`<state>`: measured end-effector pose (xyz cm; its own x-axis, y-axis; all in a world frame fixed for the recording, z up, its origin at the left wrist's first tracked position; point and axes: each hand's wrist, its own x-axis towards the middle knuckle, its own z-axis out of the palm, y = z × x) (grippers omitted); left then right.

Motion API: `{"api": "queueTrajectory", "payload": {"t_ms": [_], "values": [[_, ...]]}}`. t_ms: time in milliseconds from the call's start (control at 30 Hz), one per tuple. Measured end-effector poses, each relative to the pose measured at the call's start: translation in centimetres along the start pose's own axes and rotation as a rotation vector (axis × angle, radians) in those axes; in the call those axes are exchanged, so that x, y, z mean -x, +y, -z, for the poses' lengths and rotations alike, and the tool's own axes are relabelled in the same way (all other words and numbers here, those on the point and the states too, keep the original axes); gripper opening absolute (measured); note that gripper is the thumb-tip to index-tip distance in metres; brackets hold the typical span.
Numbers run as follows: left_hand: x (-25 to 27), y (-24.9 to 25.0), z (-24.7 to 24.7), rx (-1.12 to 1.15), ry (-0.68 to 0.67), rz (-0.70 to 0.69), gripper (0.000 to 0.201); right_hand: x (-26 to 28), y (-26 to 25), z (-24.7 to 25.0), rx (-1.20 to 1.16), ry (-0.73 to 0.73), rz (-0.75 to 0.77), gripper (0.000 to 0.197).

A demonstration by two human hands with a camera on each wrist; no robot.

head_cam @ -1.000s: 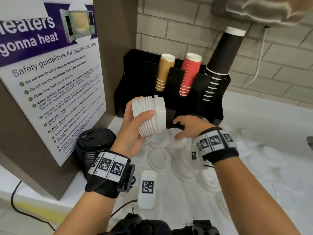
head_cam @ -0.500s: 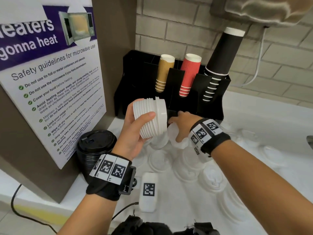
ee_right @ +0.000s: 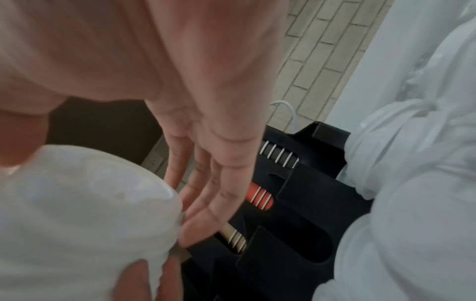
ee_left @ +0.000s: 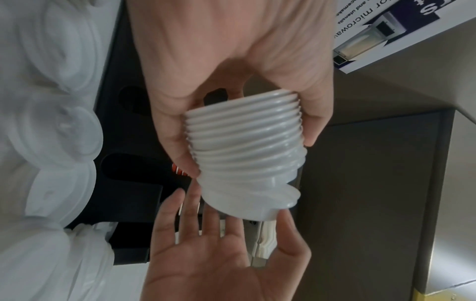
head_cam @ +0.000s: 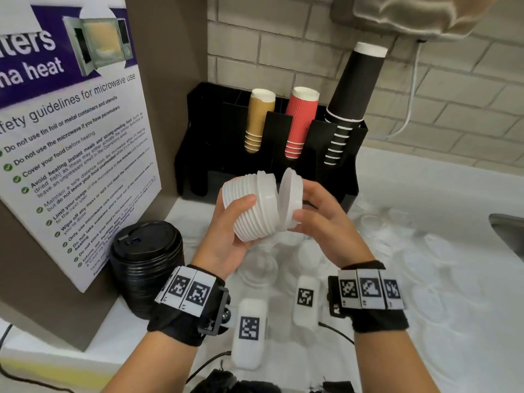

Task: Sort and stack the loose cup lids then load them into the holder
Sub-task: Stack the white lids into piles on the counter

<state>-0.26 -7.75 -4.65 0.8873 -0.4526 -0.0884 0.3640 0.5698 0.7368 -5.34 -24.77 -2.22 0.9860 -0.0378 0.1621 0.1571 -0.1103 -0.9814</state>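
My left hand [head_cam: 243, 207] grips a stack of white cup lids [head_cam: 252, 205] on its side, thumb across the front; the same stack [ee_left: 244, 140] fills the left wrist view. My right hand [head_cam: 310, 212] pinches a single white lid [head_cam: 292, 201] and holds it tilted against the stack's right end. That lid [ee_left: 253, 200] sits askew on the stack's end, between the right thumb and fingers. Behind the hands stands the black holder [head_cam: 272, 129]. In the right wrist view the lid [ee_right: 77, 203] is a blurred white shape before the holder [ee_right: 304, 203].
Several loose white lids [head_cam: 411, 251] lie scattered on the white counter, to the right and under the hands. A stack of black lids [head_cam: 147, 265] stands at the left by the sign board [head_cam: 71, 137]. Tan, red and black cups [head_cam: 300, 123] fill the holder's slots.
My right hand picked a lid off the counter and brought it up to the right end of the stack. My left hand kept its hold on the stack.
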Motion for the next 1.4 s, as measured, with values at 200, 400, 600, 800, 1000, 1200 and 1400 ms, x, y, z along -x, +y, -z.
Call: {"api": "queueTrajectory", "payload": {"t_ms": [200,400,600,800,1000,1200,1400], "values": [[0.3,-0.4,-0.1,-0.051,-0.026,-0.005,0.095,0.7,-0.3,-0.7,0.123,0.04,0.025,0.066],[0.5,-0.6,0.1,-0.045,-0.039,-0.005,0.09,1.1,-0.8,-1.3,0.146,0.033,0.019,0.065],[1.0,-1.3,0.0,0.01,-0.066,0.075,0.08,1.5,-0.9,-1.6,0.133,0.023,0.024,0.056],[1.3,-2.0,0.3,0.06,-0.083,0.201,0.059,2.3,-0.5,-2.0,0.256,0.077,0.032,0.055],[1.0,-2.3,1.9,-0.146,-0.087,0.331,0.059,3.0,0.6,-2.3,0.42,0.082,-0.049,0.059],[1.2,-3.3,2.2,-0.17,-0.095,0.436,0.046,4.3,2.0,-2.1,0.514,-0.063,-0.189,0.082],[1.4,-4.0,2.4,-0.35,-0.166,0.575,0.047,6.4,3.6,-1.8,0.62,-0.059,-0.293,0.086]]}}
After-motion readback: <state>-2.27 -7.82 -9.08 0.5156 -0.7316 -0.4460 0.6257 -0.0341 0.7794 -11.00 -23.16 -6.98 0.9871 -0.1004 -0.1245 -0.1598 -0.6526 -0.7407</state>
